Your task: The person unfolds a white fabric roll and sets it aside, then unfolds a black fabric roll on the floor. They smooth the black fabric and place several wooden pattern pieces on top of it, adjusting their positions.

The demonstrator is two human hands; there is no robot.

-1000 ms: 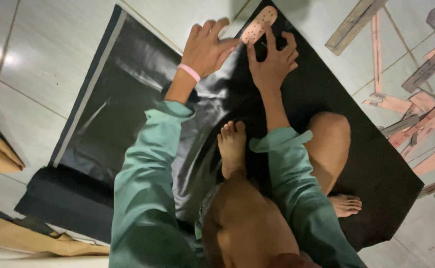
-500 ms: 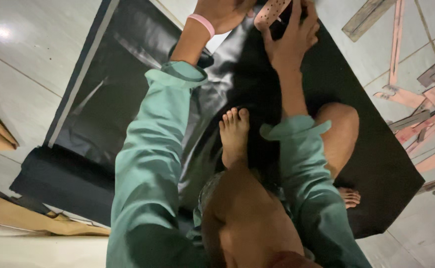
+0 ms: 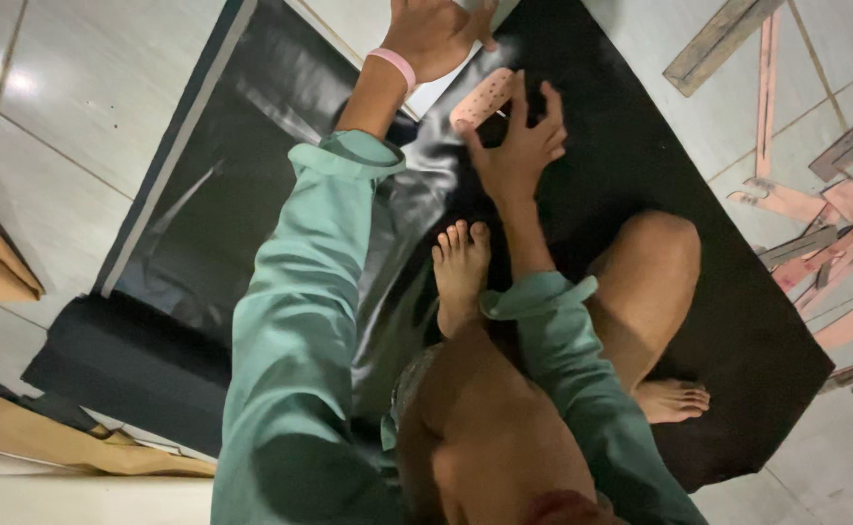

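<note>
- Head view, looking straight down: I see a person seated on a pale tiled floor [image 3: 76, 126], both arms in green sleeves [image 3: 300, 321] reaching forward over a large black sheet [image 3: 631, 156] of glossy material.
- My left hand [image 3: 436, 34] sits at the top edge of the picture, a pink wristband [image 3: 393, 64] on its wrist. Its fingers curl downward onto the sheet's edge; the frame cuts off the fingertips, so I cannot tell whether it grips anything.
- My right hand [image 3: 519, 146] lies just below and right of the left, fingers spread, with the thumb and forefinger closed around a small pink block [image 3: 482, 97] that has rows of dots on its face.
- The pink block rests against the black sheet, near a shiny crease, between the two hands.
- A bare foot [image 3: 461, 272] presses on the sheet just below the right hand; a bent knee [image 3: 650, 262] sits to its right, and a second foot [image 3: 675, 399] shows lower right.
- Pink wooden strips [image 3: 816, 243] and a grey plank [image 3: 723, 44] lie on the tiles at the right, well apart from the hands.
- Brown cardboard [image 3: 67, 447] lies at the lower left, beside a folded part of the black sheet.
</note>
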